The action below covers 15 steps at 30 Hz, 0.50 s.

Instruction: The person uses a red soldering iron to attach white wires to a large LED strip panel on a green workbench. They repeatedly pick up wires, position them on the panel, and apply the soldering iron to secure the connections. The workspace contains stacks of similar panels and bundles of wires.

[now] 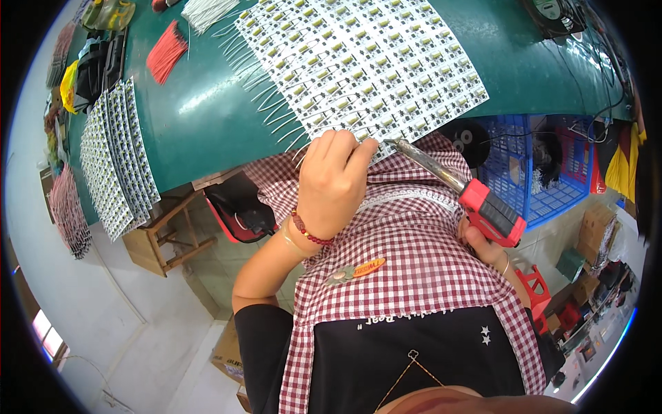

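A large white panel of small circuit boards (414, 67) lies on the green table, each board bearing a yellowish part. Thin white wires (276, 114) stick out from its left side in a row. At the panel's near edge, my left hand (332, 176) is closed in a pinch; its fingers hide what they hold, and a wire end shows beside it. My right hand (483, 243) grips a red and black soldering iron (491, 212). The iron's metal tip reaches the near edge of the panel, just right of my left fingertips.
Bundles of red wires (166, 52) and white wires (207, 12) lie on the green table (200, 117). More board panels (117, 159) hang over its left end. Blue plastic crates (552, 172) stand below on the right. A dark device (552, 15) with cables occupies the far right corner.
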Motion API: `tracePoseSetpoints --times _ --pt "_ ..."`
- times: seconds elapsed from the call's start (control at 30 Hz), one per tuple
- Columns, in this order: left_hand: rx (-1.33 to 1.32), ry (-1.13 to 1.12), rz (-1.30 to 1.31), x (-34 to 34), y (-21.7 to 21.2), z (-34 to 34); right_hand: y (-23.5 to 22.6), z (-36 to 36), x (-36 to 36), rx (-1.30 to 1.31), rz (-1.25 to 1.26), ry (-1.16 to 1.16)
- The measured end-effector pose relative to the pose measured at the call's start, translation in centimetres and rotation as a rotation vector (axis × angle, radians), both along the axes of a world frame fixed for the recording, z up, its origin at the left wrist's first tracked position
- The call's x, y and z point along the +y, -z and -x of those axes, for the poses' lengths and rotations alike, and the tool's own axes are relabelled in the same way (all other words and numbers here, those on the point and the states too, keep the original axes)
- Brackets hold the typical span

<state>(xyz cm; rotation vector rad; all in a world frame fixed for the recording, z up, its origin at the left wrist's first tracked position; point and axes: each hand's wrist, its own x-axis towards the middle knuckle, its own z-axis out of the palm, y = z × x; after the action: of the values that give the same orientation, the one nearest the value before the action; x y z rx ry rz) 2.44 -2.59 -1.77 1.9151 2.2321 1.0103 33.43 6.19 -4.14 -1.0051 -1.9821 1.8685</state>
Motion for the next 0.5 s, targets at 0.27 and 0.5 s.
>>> tracePoseSetpoints --times 0.27,0.5 --pt "-0.012 0.012 -0.007 0.1 0.1 0.0 0.3 -0.2 0.0 -0.027 -0.086 -0.029" --pt "0.006 0.033 0.001 0.4 -0.1 0.2 0.9 -0.8 -0.1 -0.011 -0.075 -0.040"
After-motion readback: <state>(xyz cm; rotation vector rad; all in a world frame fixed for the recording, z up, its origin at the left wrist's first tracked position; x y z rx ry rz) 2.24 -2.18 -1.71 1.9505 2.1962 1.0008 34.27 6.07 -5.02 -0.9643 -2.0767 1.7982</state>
